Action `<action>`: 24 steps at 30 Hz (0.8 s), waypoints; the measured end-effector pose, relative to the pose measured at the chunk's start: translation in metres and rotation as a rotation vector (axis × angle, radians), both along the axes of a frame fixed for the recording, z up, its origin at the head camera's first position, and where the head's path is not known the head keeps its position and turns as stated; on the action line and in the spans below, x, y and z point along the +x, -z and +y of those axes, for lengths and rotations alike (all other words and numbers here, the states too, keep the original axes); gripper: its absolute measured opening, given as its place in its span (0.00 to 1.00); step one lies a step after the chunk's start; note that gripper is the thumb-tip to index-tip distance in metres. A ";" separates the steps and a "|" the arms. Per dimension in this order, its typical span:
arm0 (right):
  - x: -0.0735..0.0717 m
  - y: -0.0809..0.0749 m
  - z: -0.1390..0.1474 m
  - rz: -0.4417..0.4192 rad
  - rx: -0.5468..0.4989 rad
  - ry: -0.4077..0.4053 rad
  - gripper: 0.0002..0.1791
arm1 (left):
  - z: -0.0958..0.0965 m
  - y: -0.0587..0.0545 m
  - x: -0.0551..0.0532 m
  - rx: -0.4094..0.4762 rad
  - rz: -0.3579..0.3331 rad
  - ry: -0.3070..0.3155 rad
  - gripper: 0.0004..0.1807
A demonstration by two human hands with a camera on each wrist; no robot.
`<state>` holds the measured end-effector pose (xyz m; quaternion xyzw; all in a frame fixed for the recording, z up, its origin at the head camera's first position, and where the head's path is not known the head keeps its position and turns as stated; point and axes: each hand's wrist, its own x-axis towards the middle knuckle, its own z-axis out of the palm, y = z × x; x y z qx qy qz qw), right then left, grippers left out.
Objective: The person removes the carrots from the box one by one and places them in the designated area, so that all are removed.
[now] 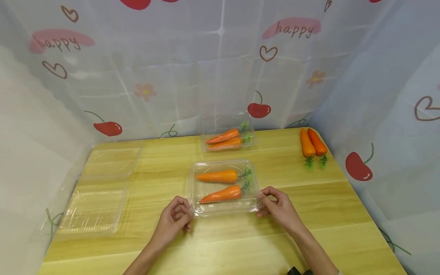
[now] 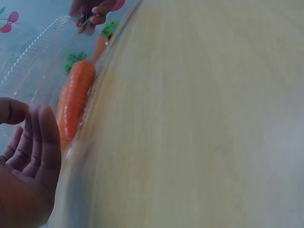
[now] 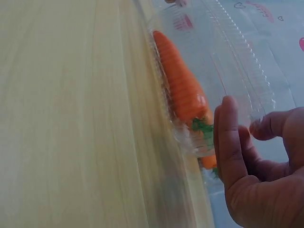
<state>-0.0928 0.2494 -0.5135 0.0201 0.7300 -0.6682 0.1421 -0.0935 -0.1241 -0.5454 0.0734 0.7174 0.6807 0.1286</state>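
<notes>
We pinch the clear container (image 1: 225,209) at its 8 o'clock corner with the left hand (image 1: 176,215) and its 4 o'clock corner with the right hand (image 1: 277,206), the unit sitting mid-table with 2 carrots (image 1: 220,176) inside (green tops (image 1: 245,173) toward 3 o'clock), a second container (image 1: 223,121) at 12 o'clock and 2 loose carrots (image 1: 307,144) at 2 o'clock.

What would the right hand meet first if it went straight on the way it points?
Most likely the clear box in the middle: the right hand pinches its near right corner, though exact depth is unclear.
</notes>
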 end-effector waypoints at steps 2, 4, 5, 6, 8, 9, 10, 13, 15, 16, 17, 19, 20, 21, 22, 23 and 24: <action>0.001 -0.001 0.003 0.020 0.018 -0.026 0.20 | -0.002 -0.002 0.000 -0.090 0.070 -0.009 0.15; 0.001 -0.003 0.006 0.037 0.040 -0.054 0.18 | -0.003 -0.004 0.000 -0.188 0.162 -0.042 0.18; 0.001 -0.003 0.008 0.041 0.050 -0.069 0.16 | -0.004 -0.005 -0.001 -0.232 0.211 -0.060 0.19; 0.001 -0.004 0.009 0.047 0.061 -0.083 0.15 | -0.004 -0.006 -0.001 -0.269 0.252 -0.077 0.20; 0.001 -0.004 0.010 0.050 0.074 -0.100 0.12 | -0.004 -0.007 -0.001 -0.300 0.323 -0.091 0.22; 0.001 -0.004 0.011 0.052 0.084 -0.106 0.11 | -0.004 -0.007 -0.002 -0.310 0.354 -0.092 0.23; 0.001 -0.005 0.012 0.054 0.094 -0.108 0.11 | -0.004 -0.008 -0.002 -0.313 0.382 -0.088 0.24; 0.002 -0.004 0.013 0.087 0.162 -0.060 0.07 | -0.003 -0.010 -0.004 -0.307 0.431 -0.084 0.22; 0.003 -0.003 0.014 0.132 0.199 -0.019 0.07 | -0.002 -0.011 -0.006 -0.302 0.446 -0.089 0.21; 0.003 -0.002 0.015 0.162 0.215 0.004 0.07 | -0.002 -0.011 -0.007 -0.299 0.449 -0.092 0.20; 0.004 0.000 0.015 0.198 0.227 0.025 0.07 | -0.002 -0.012 -0.007 -0.299 0.452 -0.095 0.20; 0.004 0.003 0.016 0.282 0.219 0.047 0.09 | -0.002 -0.012 -0.008 -0.310 0.462 -0.103 0.19; 0.004 0.005 0.017 0.328 0.213 0.052 0.10 | -0.002 -0.012 -0.009 -0.317 0.471 -0.108 0.19; 0.003 0.006 0.018 0.376 0.208 0.053 0.11 | -0.002 -0.013 -0.009 -0.324 0.482 -0.114 0.20; 0.003 0.008 0.018 0.418 0.199 0.055 0.12 | -0.002 -0.013 -0.010 -0.331 0.492 -0.121 0.20; 0.002 0.009 0.019 0.458 0.191 0.055 0.13 | -0.002 -0.014 -0.011 -0.336 0.503 -0.129 0.20; 0.001 0.010 0.019 0.496 0.184 0.053 0.14 | -0.001 -0.015 -0.011 -0.340 0.514 -0.140 0.20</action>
